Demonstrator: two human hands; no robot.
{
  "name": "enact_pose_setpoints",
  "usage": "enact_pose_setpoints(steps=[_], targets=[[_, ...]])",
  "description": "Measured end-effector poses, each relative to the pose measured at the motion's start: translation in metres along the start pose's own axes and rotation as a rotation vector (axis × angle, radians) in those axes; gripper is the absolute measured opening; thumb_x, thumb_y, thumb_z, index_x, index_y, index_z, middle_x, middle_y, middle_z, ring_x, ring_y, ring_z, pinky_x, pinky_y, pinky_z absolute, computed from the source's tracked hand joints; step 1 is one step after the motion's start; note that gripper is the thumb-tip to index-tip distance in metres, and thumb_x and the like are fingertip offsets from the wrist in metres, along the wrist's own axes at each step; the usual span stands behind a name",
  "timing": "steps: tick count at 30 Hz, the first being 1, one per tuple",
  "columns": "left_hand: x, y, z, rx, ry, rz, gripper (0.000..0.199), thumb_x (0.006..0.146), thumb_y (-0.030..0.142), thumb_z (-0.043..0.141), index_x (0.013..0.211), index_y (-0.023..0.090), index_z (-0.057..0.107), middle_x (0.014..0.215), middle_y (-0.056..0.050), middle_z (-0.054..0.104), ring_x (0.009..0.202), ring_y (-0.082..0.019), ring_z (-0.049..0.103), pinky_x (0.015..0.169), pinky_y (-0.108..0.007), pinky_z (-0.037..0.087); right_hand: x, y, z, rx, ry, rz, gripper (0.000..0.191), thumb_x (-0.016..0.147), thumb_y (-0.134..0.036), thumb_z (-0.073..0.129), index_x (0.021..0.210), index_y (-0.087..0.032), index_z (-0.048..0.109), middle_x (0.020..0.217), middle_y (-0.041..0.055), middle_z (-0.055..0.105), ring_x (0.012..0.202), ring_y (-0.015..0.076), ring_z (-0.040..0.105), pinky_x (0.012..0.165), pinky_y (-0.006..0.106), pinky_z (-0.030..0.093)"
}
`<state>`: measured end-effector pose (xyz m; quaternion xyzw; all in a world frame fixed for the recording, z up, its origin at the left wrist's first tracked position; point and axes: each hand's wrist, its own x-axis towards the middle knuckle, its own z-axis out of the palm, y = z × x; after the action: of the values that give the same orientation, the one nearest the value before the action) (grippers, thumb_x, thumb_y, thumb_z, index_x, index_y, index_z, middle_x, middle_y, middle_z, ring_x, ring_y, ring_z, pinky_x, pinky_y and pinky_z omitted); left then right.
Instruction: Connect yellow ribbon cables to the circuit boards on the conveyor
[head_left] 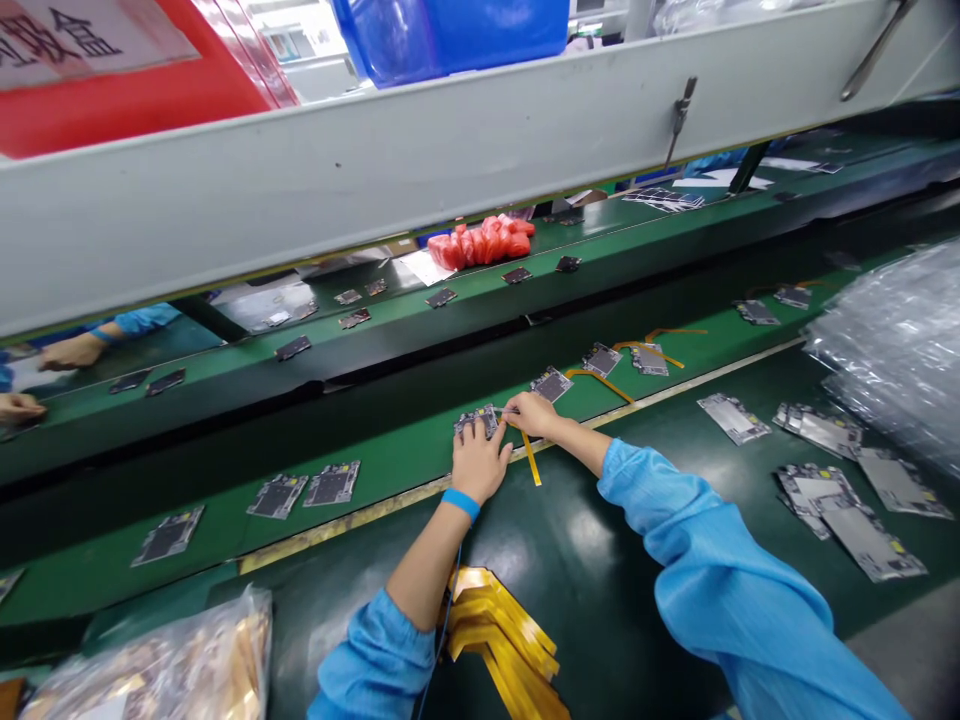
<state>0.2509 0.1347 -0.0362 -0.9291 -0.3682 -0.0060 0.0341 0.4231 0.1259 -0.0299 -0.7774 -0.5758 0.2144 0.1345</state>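
Note:
My left hand (478, 462) lies with its fingers stretched over a circuit board (474, 420) on the green conveyor belt (409, 455). The fingertips touch the board and cover part of it. At the board's right edge, my right hand (531, 413) has its fingers pinched together at the upper end of an orange flex cable (532, 460). The cable's free end hangs over the belt's near edge; its upper end is hidden by my fingers. Just right of that stands another circuit board (551, 384) with a flex cable (600, 383) running from it.
A stack of flex cables (499, 625) lies on the bench before me. Loose boards (847, 510) and clear plastic trays (892, 335) are at right, a plastic bag (165, 660) at lower left. A grey shelf (420, 130) spans above. Another person's hand (71, 352) shows at far left.

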Motion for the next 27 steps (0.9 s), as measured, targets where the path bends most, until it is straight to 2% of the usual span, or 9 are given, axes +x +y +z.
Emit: enact_pose_setpoints(steps=[5, 8, 12, 14, 16, 20, 24, 27], targets=[[0.002, 0.004, -0.001, 0.005, -0.02, 0.005, 0.051, 0.102, 0.045, 0.047, 0.149, 0.026, 0.055, 0.149, -0.019, 0.051, 0.129, -0.039, 0.048, 0.105, -0.054, 0.042, 0.0, 0.006, -0.003, -0.018, -0.007, -0.002, 0.023, 0.098, -0.036, 0.061, 0.109, -0.029, 0.08, 0.107, 0.0035, 0.08, 0.103, 0.0214, 0.072, 0.078, 0.024, 0.049], [0.004, 0.009, -0.003, 0.003, -0.033, -0.003, 0.052, 0.102, 0.046, 0.048, 0.149, 0.026, 0.054, 0.148, -0.019, 0.051, 0.128, -0.038, 0.048, 0.105, -0.054, 0.041, -0.004, 0.008, -0.008, -0.032, -0.002, -0.015, 0.027, 0.098, -0.043, 0.06, 0.111, -0.03, 0.079, 0.108, 0.0038, 0.079, 0.104, 0.0226, 0.071, 0.079, 0.026, 0.049], [0.008, 0.015, -0.007, 0.015, -0.07, -0.005, 0.052, 0.102, 0.047, 0.046, 0.148, 0.026, 0.055, 0.147, -0.02, 0.051, 0.126, -0.039, 0.049, 0.103, -0.054, 0.042, -0.009, 0.007, -0.017, -0.089, 0.056, -0.069, 0.04, 0.105, -0.05, 0.044, 0.116, -0.03, 0.077, 0.121, 0.0063, 0.074, 0.11, 0.0226, 0.069, 0.085, 0.027, 0.048], [0.01, 0.017, -0.008, 0.019, -0.084, -0.009, 0.053, 0.102, 0.048, 0.046, 0.149, 0.025, 0.054, 0.147, -0.02, 0.05, 0.126, -0.039, 0.049, 0.102, -0.054, 0.042, -0.01, 0.006, -0.019, -0.121, 0.046, -0.099, 0.037, 0.106, -0.045, 0.044, 0.116, -0.031, 0.076, 0.122, 0.0049, 0.073, 0.11, 0.0213, 0.068, 0.086, 0.026, 0.047], [0.011, 0.019, -0.009, 0.019, -0.086, -0.009, 0.053, 0.102, 0.048, 0.046, 0.149, 0.025, 0.053, 0.147, -0.02, 0.051, 0.126, -0.039, 0.049, 0.102, -0.054, 0.043, -0.009, 0.006, -0.021, -0.137, 0.015, -0.108, 0.029, 0.104, -0.041, 0.052, 0.115, -0.031, 0.076, 0.119, 0.003, 0.074, 0.109, 0.0206, 0.068, 0.086, 0.026, 0.047], [0.014, 0.022, -0.005, 0.01, -0.069, 0.012, 0.056, 0.101, 0.051, 0.047, 0.15, 0.024, 0.053, 0.145, -0.021, 0.053, 0.125, -0.04, 0.051, 0.103, -0.056, 0.042, -0.008, 0.008, -0.023, -0.157, -0.012, -0.085, 0.022, 0.1, -0.039, 0.059, 0.105, -0.028, 0.078, 0.111, 0.0029, 0.076, 0.104, 0.0202, 0.069, 0.083, 0.026, 0.047], [0.012, 0.013, 0.003, -0.051, -0.022, 0.096, 0.054, 0.101, 0.051, 0.048, 0.146, 0.024, 0.057, 0.148, -0.019, 0.052, 0.133, -0.041, 0.047, 0.112, -0.058, 0.035, -0.006, 0.013, -0.025, -0.183, -0.012, -0.078, 0.019, 0.098, -0.037, 0.062, 0.099, -0.028, 0.078, 0.11, 0.0036, 0.077, 0.105, 0.0209, 0.069, 0.083, 0.026, 0.046], [0.001, -0.005, 0.005, -0.157, 0.044, 0.177, 0.046, 0.103, 0.046, 0.046, 0.143, 0.027, 0.059, 0.147, -0.013, 0.055, 0.137, -0.034, 0.046, 0.116, -0.053, 0.033, -0.006, 0.015, -0.027, -0.205, -0.01, -0.061, 0.018, 0.098, -0.036, 0.063, 0.098, -0.026, 0.079, 0.106, 0.005, 0.078, 0.102, 0.0224, 0.071, 0.081, 0.027, 0.046]])
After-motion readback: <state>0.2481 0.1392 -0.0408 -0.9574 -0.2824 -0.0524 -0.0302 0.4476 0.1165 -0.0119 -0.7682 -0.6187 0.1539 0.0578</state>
